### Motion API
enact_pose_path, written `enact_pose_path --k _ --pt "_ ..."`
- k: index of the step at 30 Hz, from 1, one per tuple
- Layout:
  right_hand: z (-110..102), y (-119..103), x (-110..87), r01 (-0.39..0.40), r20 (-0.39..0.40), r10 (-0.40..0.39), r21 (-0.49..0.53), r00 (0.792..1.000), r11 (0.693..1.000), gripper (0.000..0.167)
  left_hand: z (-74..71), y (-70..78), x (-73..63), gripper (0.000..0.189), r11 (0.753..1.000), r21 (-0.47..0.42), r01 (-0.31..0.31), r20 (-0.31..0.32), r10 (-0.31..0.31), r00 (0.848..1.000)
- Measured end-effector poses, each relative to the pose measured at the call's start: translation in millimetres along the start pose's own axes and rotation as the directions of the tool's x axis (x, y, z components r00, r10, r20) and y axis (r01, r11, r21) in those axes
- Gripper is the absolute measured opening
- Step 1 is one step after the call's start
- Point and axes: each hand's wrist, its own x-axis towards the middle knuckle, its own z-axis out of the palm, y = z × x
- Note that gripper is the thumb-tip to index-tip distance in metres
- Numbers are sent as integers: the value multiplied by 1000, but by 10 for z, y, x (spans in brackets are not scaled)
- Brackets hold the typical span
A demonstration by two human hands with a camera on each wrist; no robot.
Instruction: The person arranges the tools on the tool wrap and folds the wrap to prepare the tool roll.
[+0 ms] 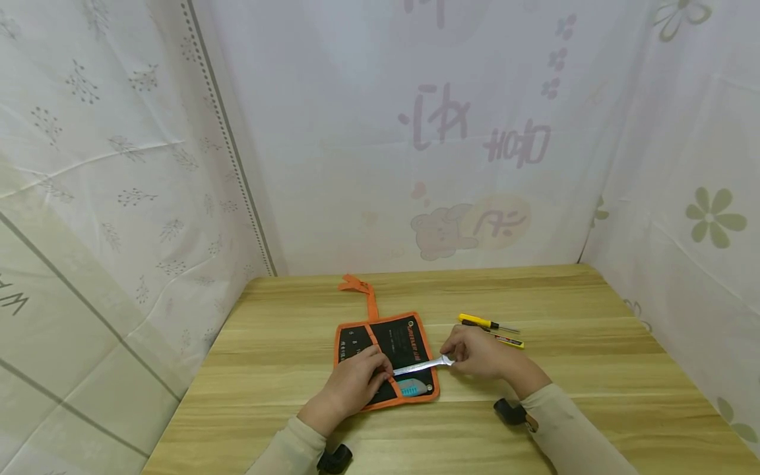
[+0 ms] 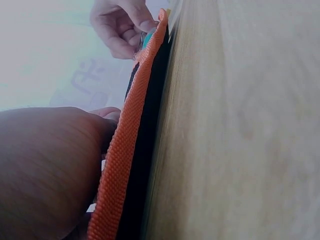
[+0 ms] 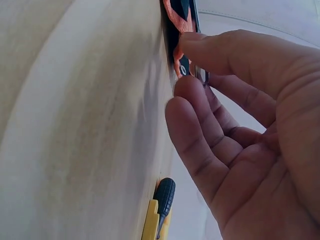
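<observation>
A black tool pouch (image 1: pixel 396 336) with orange edging lies unrolled on the wooden table. My right hand (image 1: pixel 481 351) pinches one end of a silver wrench (image 1: pixel 420 366) between thumb and fingers. The wrench's other end meets the pouch's orange pocket edge and is hidden there. At that edge, my left hand (image 1: pixel 355 379) pinches the pocket's rim with thumb and forefinger. Just below the wrench, a grey and teal tool (image 1: pixel 413 387) pokes out of the pocket. In the left wrist view the pouch's orange border (image 2: pixel 131 135) stands between the left hand and the table.
Right of the pouch lie a yellow-handled screwdriver (image 1: pixel 479 320) and a slim yellow and black item (image 1: pixel 509 341), partly behind the right hand. An orange strap (image 1: pixel 372 300) trails from the pouch toward the back edge. Printed curtains (image 1: pixel 356 165) surround the table (image 1: pixel 267 356).
</observation>
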Motion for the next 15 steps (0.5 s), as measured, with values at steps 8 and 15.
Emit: enact_pose_path --k 8,15 --pt "62 -17 29 43 -5 -43 -21 999 999 27 -5 0 0 8 1000 20 -1 -4 1 1000" --pt "93 -67 45 42 4 -42 -14 999 999 27 -18 8 5 8 1000 22 4 -4 -3 1000"
